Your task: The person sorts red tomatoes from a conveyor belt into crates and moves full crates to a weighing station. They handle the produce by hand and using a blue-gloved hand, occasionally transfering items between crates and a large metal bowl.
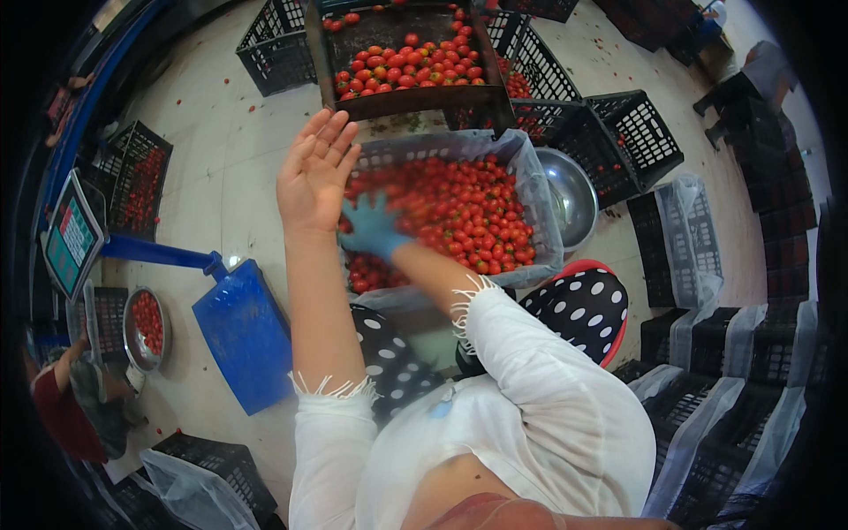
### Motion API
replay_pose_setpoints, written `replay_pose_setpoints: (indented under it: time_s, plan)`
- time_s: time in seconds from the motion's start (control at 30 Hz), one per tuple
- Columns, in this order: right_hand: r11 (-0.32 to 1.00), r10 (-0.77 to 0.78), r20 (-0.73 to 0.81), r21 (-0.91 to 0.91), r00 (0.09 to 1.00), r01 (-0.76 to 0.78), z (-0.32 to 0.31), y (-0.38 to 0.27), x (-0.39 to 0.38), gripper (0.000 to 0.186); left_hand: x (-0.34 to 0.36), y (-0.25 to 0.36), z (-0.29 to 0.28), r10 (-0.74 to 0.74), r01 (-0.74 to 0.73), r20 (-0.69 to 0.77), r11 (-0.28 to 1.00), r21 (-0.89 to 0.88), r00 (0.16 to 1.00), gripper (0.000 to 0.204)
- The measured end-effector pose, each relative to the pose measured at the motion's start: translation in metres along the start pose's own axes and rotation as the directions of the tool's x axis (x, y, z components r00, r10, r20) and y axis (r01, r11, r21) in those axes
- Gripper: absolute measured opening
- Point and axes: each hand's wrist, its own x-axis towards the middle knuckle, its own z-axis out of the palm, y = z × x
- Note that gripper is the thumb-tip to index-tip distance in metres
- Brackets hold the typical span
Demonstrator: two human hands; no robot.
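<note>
My bare left hand (pixel 316 177) is raised in front of the black sorting tray, palm showing and fingers extended, holding nothing. My right hand (pixel 373 228), in a blue glove, reaches across into a crate (pixel 543 212) lined with clear plastic. Its fingers look spread over the cherry tomatoes (pixel 481 212) at the crate's left side. Some tomatoes by the glove are smeared by motion. Beyond the crate, the sorting tray (pixel 397 106) carries more red and orange-tinged tomatoes (pixel 411 66).
A steel bowl (pixel 570 199) sits right of the crate, beside black crates (pixel 640 132). To the left stands a blue platform scale (pixel 243 331) with a display (pixel 75 234). A person sits at lower left near a bowl of tomatoes (pixel 148 322). Stacked lined crates (pixel 751 353) fill the right.
</note>
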Motion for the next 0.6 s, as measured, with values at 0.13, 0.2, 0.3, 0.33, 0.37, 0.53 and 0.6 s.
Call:
replay_pose_setpoints:
  time_s: [0.13, 0.2, 0.3, 0.33, 0.37, 0.53, 0.6]
  plan:
    - [0.949, -0.266, 0.041, -0.166, 0.963, 0.269, 0.012, 0.007, -0.023, 0.072, 0.000, 0.003, -0.003, 0.010, -0.010, -0.013, 1.000, 0.019, 1.000, 0.042]
    - [0.842, -0.462, 0.140, -0.241, 0.876, 0.483, 0.001, 0.020, -0.052, 0.059, -0.002, 0.006, -0.007, 0.021, -0.021, -0.019, 1.000, 0.012, 1.000, 0.042]
    - [0.666, -0.641, 0.336, -0.205, 0.690, 0.717, 0.023, 0.075, -0.064, 0.051, -0.001, 0.002, -0.001, 0.010, -0.011, 0.025, 1.000, 0.008, 1.000, 0.042]
    - [0.661, -0.645, 0.342, -0.199, 0.684, 0.723, 0.013, 0.087, -0.070, 0.051, -0.002, 0.002, -0.003, 0.015, -0.015, 0.016, 1.000, 0.009, 1.000, 0.042]
    - [0.664, -0.658, 0.319, -0.182, 0.682, 0.725, -0.007, 0.097, -0.078, 0.048, -0.003, 0.003, -0.005, 0.013, -0.013, 0.012, 1.000, 0.012, 1.000, 0.042]
    - [0.663, -0.630, 0.329, -0.244, 0.703, 0.708, -0.069, 0.175, -0.110, 0.045, -0.003, 0.003, -0.001, 0.011, -0.012, 0.019, 1.000, 0.027, 1.000, 0.042]
    - [0.671, -0.607, 0.361, -0.246, 0.708, 0.700, -0.085, 0.195, -0.108, 0.045, -0.002, 0.003, -0.003, 0.020, -0.019, -0.008, 0.999, 0.032, 1.000, 0.042]
